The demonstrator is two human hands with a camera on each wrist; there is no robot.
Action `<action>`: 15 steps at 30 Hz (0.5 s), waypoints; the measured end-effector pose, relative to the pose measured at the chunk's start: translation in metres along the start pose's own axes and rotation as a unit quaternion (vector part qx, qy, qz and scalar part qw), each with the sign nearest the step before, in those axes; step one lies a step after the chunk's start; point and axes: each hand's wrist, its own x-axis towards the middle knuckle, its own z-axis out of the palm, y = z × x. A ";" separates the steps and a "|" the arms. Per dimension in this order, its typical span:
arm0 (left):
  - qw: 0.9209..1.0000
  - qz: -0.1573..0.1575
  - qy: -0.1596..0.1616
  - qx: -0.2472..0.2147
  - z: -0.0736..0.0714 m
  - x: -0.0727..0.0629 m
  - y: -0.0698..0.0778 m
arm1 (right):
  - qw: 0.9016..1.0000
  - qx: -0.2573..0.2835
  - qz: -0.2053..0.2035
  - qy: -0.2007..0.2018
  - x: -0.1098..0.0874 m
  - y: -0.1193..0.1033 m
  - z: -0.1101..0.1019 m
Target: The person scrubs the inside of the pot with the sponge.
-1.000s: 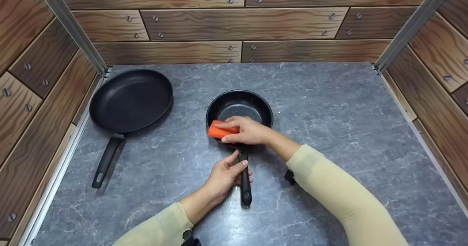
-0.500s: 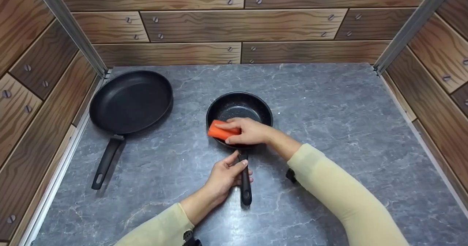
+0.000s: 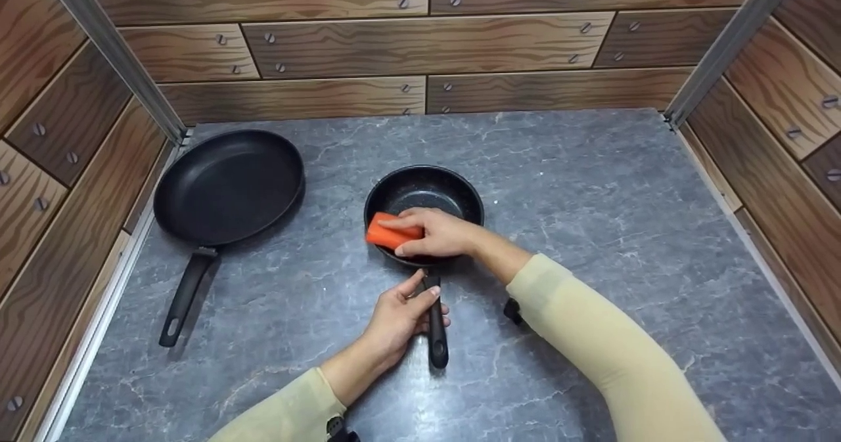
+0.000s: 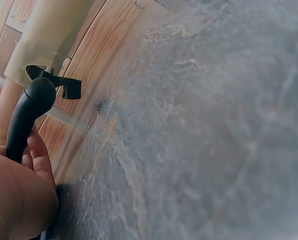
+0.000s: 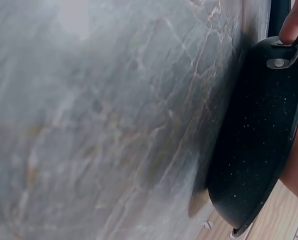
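Observation:
A small black speckled frying pan (image 3: 424,189) sits mid-table in the head view, its handle (image 3: 437,337) pointing toward me. My left hand (image 3: 401,314) grips that handle near the pan end, fingers wrapped beneath and thumb on top. In the left wrist view the handle's rounded end (image 4: 39,95) sticks out past the hand. An orange sponge (image 3: 389,232) is held by my right hand (image 3: 439,233) at the near left inside of the small pan; its underside is hidden. The right wrist view shows the pan's speckled outer wall (image 5: 261,135), with part of a hand behind the rim.
A larger black frying pan (image 3: 230,189) lies at the left, its handle (image 3: 184,301) pointing toward the front. The grey marbled tabletop (image 3: 578,192) is bounded by wood-patterned walls (image 3: 341,44) at the back and both sides.
Everything has shifted slightly left in the head view, as the camera turned a little. Both hands keep their holds, and the sponge stays at nearly the same place in the pan.

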 end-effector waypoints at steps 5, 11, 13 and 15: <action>1.000 -0.005 0.000 -0.005 -0.001 0.000 0.001 | 1.000 0.000 0.003 0.002 0.005 0.000 -0.001; 1.000 0.001 -0.006 -0.003 -0.002 0.000 0.001 | 1.000 -0.004 0.005 0.004 0.009 0.001 -0.002; 1.000 0.005 -0.009 -0.001 -0.002 0.000 0.000 | 1.000 -0.006 0.005 0.004 0.010 0.002 -0.002; 1.000 0.007 -0.010 -0.001 -0.002 0.000 0.000 | 1.000 -0.008 0.008 0.003 0.010 0.002 -0.002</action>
